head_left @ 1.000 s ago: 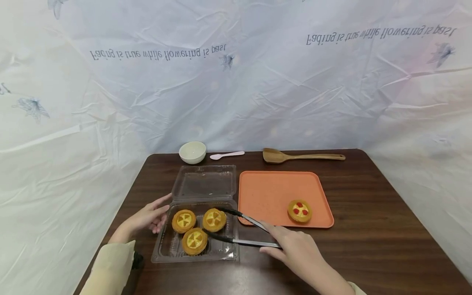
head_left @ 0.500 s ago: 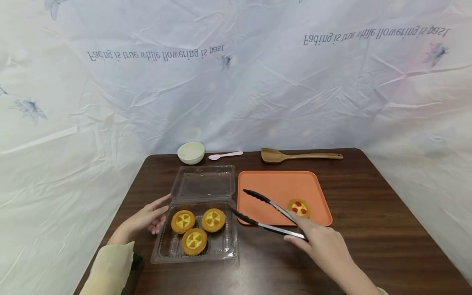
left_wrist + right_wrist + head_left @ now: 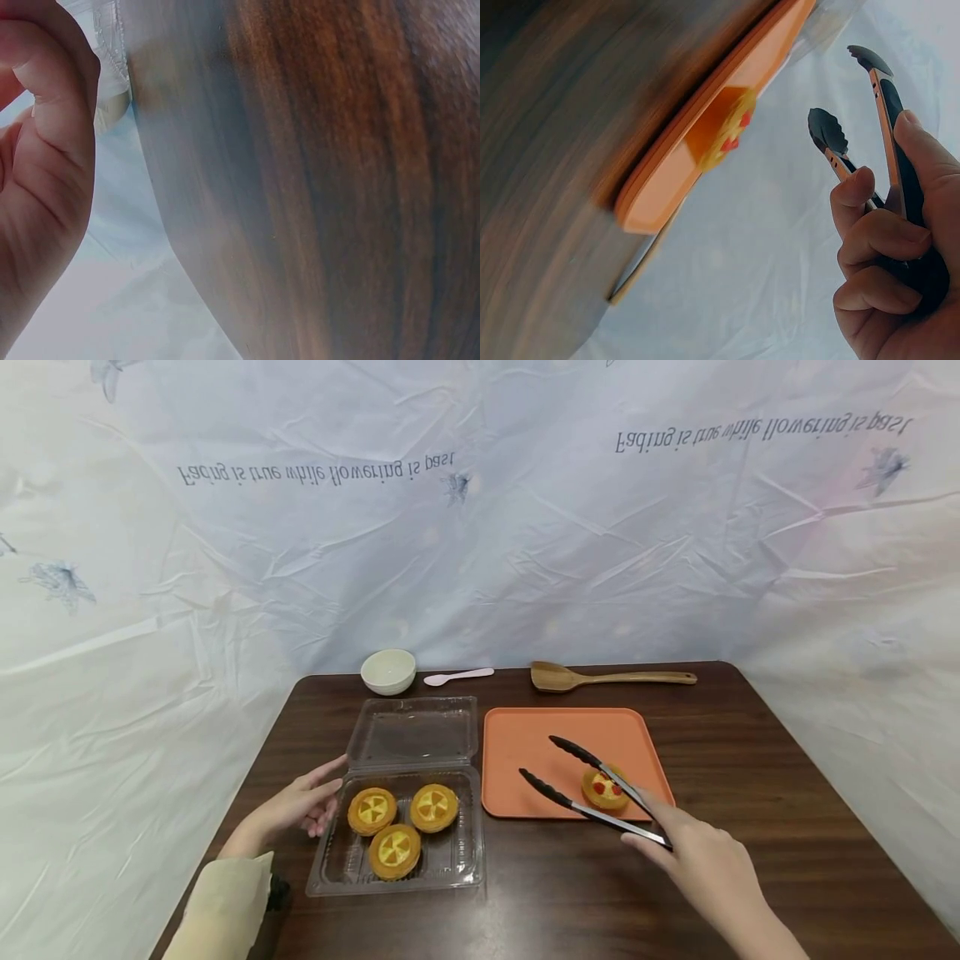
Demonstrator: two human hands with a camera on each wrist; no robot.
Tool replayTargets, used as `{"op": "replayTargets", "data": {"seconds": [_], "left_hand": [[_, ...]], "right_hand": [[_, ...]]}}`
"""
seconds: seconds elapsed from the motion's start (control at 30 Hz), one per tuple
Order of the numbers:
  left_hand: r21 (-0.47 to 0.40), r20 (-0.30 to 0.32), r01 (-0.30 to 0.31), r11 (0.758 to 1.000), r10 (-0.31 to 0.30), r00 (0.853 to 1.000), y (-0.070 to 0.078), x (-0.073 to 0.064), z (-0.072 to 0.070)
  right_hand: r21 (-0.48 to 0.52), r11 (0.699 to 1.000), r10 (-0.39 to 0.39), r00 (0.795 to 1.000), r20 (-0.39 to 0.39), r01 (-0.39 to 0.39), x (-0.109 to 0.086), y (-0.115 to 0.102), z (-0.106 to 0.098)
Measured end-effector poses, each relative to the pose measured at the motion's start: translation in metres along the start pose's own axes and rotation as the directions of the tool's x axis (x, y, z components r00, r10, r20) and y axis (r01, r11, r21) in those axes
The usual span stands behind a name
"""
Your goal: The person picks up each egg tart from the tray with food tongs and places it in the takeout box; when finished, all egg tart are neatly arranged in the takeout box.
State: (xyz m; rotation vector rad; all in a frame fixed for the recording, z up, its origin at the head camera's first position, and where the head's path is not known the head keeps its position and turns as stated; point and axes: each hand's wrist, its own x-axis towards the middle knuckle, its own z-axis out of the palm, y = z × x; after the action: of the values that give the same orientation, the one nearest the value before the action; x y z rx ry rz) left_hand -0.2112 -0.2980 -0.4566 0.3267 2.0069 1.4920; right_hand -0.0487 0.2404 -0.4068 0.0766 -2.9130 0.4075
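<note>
My right hand [image 3: 705, 864] grips a pair of tongs [image 3: 546, 788] with black tips. In the head view the tongs reach over the orange tray [image 3: 517, 735], their arms spread and nothing between the tips. One arm overlaps a tart with red toppings [image 3: 597, 795] on that tray. The right wrist view shows the fingers [image 3: 877, 236] wrapped round the tongs' handles. At left, my left hand [image 3: 296, 806] has its index finger and thumb at the edge of a clear plastic box [image 3: 468, 860], by the hinge. Inside the box lie three tarts [image 3: 394, 852] with yellow toppings.
The box's lid [image 3: 416, 731] lies folded back. Along the table's far edge are a pale bowl [image 3: 389, 672], a small pink spoon [image 3: 459, 677] and a wooden spatula [image 3: 555, 677]. A printed white cloth [image 3: 480, 568] hangs behind the dark wooden table [image 3: 757, 777].
My right hand has carried the tongs from the back-right tart in the box, rightward to over the tray, bringing nothing along. My left hand stays at the box.
</note>
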Motion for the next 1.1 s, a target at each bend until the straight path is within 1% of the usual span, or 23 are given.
{"op": "replayTargets", "data": {"seconds": [0.2, 0.4, 0.53, 0.7, 0.87, 0.93, 1.03, 1.1], "left_hand": [[0.002, -0.011, 0.01, 1.0, -0.01, 1.0, 0.0, 0.0, 0.0], [0.003, -0.017, 0.015, 1.0, -0.015, 1.0, -0.002, 0.0, 0.0], [0.003, -0.02, 0.016, 1.0, -0.016, 1.0, -0.003, 0.0, -0.001], [0.004, -0.023, 0.017, 1.0, -0.017, 1.0, -0.002, 0.0, -0.001], [0.007, -0.029, 0.018, 1.0, -0.018, 0.999, -0.001, -0.001, 0.0], [0.006, -0.028, 0.018, 1.0, -0.018, 0.999, -0.001, 0.0, 0.0], [0.003, -0.025, 0.019, 1.0, -0.019, 1.0, -0.002, 0.002, 0.0], [0.003, -0.024, 0.019, 1.0, -0.019, 1.0, -0.003, 0.002, 0.0]], "right_hand": [[-0.014, 0.999, 0.035, 0.999, 0.002, -0.035, 0.0, 0.012, -0.005], [-0.02, 0.998, 0.057, 0.998, 0.029, -0.056, -0.004, 0.021, -0.007], [-0.025, 0.996, 0.085, 0.994, 0.063, -0.084, -0.007, 0.027, -0.005], [-0.016, 0.99, 0.138, 0.982, 0.126, -0.137, -0.011, 0.034, -0.006], [-0.003, 0.986, 0.163, 0.972, 0.168, -0.165, -0.014, 0.042, -0.007], [-0.004, 0.983, 0.181, 0.965, 0.188, -0.183, -0.016, 0.045, -0.008], [-0.016, 0.977, 0.211, 0.949, 0.233, -0.213, -0.019, 0.049, -0.01], [-0.023, 0.971, 0.235, 0.934, 0.269, -0.237, -0.021, 0.051, -0.011]]}}
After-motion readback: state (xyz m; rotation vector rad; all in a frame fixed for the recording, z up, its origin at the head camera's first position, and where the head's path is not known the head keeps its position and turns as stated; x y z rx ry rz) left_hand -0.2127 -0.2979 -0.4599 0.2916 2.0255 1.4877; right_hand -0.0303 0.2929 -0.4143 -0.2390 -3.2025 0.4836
